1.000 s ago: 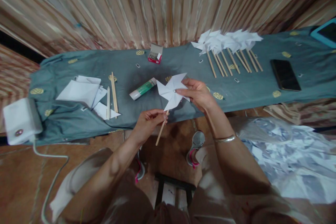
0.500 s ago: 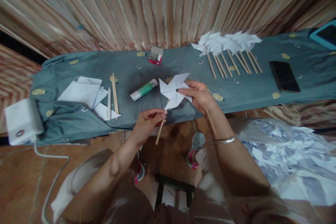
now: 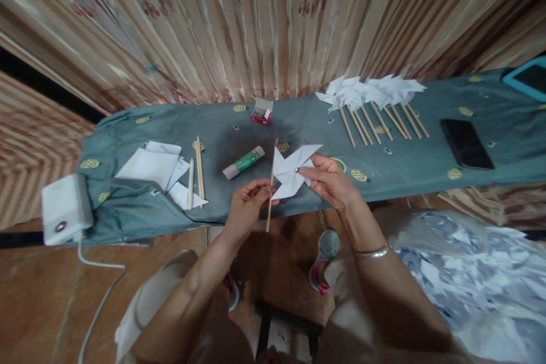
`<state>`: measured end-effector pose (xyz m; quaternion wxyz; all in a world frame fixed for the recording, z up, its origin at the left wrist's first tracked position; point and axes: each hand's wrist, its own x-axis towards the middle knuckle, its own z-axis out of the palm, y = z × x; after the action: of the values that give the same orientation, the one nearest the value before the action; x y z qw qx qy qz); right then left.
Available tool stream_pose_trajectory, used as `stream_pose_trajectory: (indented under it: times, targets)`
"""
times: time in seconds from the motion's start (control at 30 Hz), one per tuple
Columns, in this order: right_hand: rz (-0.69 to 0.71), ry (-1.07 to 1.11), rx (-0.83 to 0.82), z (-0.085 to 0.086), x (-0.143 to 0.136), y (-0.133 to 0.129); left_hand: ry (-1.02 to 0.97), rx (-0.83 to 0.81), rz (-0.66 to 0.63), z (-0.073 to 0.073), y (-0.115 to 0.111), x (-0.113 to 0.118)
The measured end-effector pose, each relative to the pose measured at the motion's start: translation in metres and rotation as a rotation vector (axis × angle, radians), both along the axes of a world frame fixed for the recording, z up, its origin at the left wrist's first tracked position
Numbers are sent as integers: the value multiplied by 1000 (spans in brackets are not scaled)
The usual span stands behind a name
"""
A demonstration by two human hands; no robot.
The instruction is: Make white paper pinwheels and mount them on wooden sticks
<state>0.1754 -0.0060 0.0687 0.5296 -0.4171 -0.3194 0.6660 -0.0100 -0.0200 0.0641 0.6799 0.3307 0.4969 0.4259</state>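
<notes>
Pinching a thin wooden stick (image 3: 273, 166) between thumb and fingers, the left hand (image 3: 249, 205) holds it over the near edge of the worktop (image 3: 401, 168), just left of a white paper pinwheel (image 3: 291, 177). The right hand (image 3: 335, 183) pinches that pinwheel, thumb at its centre and other fingers behind; whether stick and paper touch is hard to tell. A green-and-white tube (image 3: 244, 162) lies to the left, an open red box (image 3: 261, 112) at the far edge, and a row of pinwheels on sticks (image 3: 371, 92) far right.
</notes>
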Motion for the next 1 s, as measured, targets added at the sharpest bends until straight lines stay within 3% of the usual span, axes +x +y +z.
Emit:
stream_pose_trajectory:
  times: [0.27,0.57,0.77,1.0]
  targets:
    - [13,12,6,-3,-2,-3,2,23,8,-7,6,1]
    - [-44,22,12,0,-6,-8,-57,-43,39,-3,4,6]
    - [-35,37,-7,-2,-9,-15,-162,36,23,-11,3,5]
    - [-46,59,11,-2,-13,-22,-173,48,8,-5,1,4]
